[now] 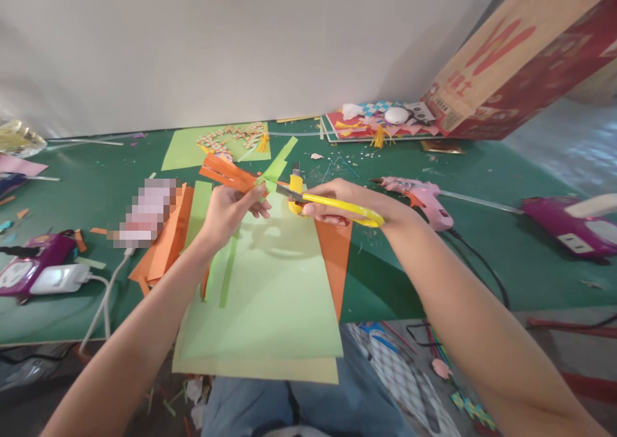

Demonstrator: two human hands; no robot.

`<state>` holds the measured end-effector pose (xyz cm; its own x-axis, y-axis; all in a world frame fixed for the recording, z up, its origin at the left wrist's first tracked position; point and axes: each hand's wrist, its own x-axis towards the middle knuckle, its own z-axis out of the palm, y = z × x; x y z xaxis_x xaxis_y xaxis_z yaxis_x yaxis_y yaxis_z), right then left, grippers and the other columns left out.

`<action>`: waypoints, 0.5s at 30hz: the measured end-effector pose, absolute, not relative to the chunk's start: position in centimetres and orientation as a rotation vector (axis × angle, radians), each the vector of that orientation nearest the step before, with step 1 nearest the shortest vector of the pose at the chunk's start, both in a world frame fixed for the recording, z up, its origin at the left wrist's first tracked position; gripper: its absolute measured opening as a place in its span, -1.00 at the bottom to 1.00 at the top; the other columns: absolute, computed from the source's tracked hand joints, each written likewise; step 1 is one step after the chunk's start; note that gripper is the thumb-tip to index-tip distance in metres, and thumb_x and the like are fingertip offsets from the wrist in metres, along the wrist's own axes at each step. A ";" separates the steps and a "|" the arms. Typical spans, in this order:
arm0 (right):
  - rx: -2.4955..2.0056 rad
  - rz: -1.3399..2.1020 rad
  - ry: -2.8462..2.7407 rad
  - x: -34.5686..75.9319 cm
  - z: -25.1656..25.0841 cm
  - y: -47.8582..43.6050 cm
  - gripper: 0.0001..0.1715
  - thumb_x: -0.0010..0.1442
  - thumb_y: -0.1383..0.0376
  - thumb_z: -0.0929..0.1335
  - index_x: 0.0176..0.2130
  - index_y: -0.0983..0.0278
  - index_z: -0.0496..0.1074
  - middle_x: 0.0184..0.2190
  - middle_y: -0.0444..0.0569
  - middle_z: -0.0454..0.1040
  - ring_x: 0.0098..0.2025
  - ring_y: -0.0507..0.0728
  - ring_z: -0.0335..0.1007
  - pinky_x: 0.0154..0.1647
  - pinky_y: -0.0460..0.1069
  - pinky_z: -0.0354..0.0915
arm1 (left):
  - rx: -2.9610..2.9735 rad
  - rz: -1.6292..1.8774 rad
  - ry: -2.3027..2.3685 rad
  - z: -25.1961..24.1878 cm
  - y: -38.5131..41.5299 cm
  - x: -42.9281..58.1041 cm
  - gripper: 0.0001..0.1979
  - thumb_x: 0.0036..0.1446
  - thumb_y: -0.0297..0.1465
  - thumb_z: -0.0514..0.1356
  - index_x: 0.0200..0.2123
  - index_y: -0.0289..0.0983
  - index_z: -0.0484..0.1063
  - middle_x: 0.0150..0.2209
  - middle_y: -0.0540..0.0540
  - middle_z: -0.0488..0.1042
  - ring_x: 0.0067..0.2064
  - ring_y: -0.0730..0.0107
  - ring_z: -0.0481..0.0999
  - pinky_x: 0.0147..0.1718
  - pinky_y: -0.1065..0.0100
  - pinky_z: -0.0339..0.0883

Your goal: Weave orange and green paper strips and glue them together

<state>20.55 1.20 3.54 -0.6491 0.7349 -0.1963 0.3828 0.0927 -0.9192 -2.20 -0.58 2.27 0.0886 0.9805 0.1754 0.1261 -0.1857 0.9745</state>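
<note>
My left hand (236,212) pinches a bundle of orange paper strips (226,172) together with light green paper strips (279,164). In my right hand (337,199) is a pair of yellow-handled scissors (344,207), its blades touching or very close to the green strips by my left fingertips. A yellow tool with a grey end, perhaps a utility knife (295,183), stands out beside the scissors; whether my right hand holds it too I cannot tell. Below both hands lie pale green paper sheets (270,295), overhanging the table's front edge, with an orange sheet (336,257) partly under them.
A pink glue gun (419,199) with its cord lies at right, near a purple power strip (569,225). Folded orange paper (166,250) and another purple power strip (43,263) are at left. A paper bag (506,64) stands back right; a woven paper chain (226,138) lies behind.
</note>
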 end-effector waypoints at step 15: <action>-1.157 1.585 -2.038 20.5 3.9 0.9 -0.53 0.10 -0.02 0.39 -0.26 0.35 0.43 -0.66 -0.25 0.17 -0.68 -0.13 0.01 -0.74 -0.16 0.00 | 1.316 1.246 1.120 2.2 -0.4 -2.1 -0.68 -0.17 -0.19 0.37 -0.58 -0.33 0.45 -0.61 -0.07 0.49 -0.61 0.43 0.46 -0.57 0.40 0.33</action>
<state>20.48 0.92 3.90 -0.6250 0.7473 -0.2257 0.4030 0.0612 -0.9132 -2.15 -0.35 2.21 0.0536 0.9928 0.1073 0.0015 -0.1076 0.9942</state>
